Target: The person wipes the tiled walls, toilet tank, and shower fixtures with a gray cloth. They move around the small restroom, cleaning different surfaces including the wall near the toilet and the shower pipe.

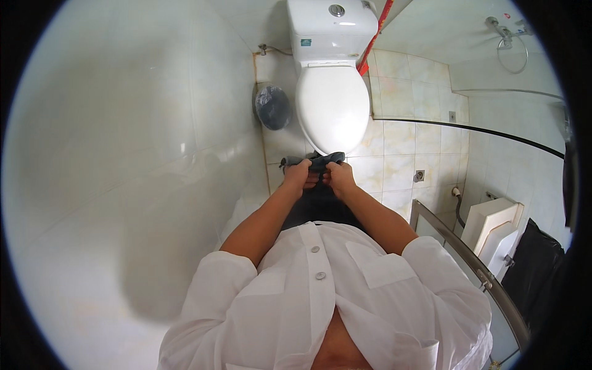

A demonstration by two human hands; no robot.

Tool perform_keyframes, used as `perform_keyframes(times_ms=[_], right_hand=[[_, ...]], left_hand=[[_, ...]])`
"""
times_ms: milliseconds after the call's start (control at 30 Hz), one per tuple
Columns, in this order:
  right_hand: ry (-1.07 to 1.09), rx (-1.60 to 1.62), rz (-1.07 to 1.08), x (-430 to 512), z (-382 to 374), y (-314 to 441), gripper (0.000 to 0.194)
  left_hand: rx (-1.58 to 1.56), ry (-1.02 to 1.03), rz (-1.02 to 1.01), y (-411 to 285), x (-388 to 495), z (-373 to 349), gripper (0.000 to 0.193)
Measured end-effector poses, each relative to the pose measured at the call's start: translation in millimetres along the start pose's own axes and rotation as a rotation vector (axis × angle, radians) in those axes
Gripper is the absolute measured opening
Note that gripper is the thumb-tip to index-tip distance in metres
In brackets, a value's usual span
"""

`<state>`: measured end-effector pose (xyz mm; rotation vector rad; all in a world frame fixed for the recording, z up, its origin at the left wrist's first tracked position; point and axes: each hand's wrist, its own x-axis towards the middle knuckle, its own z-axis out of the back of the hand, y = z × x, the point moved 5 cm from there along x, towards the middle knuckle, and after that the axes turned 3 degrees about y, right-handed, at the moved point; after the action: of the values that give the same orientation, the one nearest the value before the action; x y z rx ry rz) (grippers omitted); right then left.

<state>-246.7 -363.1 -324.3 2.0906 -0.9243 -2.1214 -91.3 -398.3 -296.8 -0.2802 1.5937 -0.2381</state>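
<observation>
Both hands hold a dark grey, bunched length of thin material (319,162), perhaps a plastic bag or cloth; the picture does not settle which. My left hand (298,176) grips it near its left end, and my right hand (338,178) pinches it near the right end. It is stretched between the fingers just in front of the toilet's closed white lid (333,104). On the floor left of the toilet stands a small bin (273,108), its top dark grey with a pale patch.
Behind the lid rises the toilet cistern (330,41). A red pole (375,37) leans on its right. A glass partition with a dark edge (462,124) runs right, near a floor drain (419,175). A metal-framed door (476,273) and black bag (529,259) are at lower right.
</observation>
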Motion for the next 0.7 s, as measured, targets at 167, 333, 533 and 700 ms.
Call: perform_keyframes(times_ms=[167, 333, 533, 700], right_hand=[[-0.075, -0.026, 0.009, 32, 32, 15, 0.014], [-0.137, -0.012, -0.001, 75, 56, 28, 0.013], [-0.214, -0.117, 0.149, 143, 73, 32, 0.046], [-0.310, -0.818, 0.431, 175, 68, 47, 0.070]], left_hand=[[-0.045, 0.028, 0.096, -4, 48, -41, 0.029], [-0.060, 0.050, 0.189, 1, 97, -76, 0.030], [-0.074, 0.021, -0.026, 17, 170, -93, 0.042], [0.808, -0.164, -0.679, -10, 193, -98, 0.050]])
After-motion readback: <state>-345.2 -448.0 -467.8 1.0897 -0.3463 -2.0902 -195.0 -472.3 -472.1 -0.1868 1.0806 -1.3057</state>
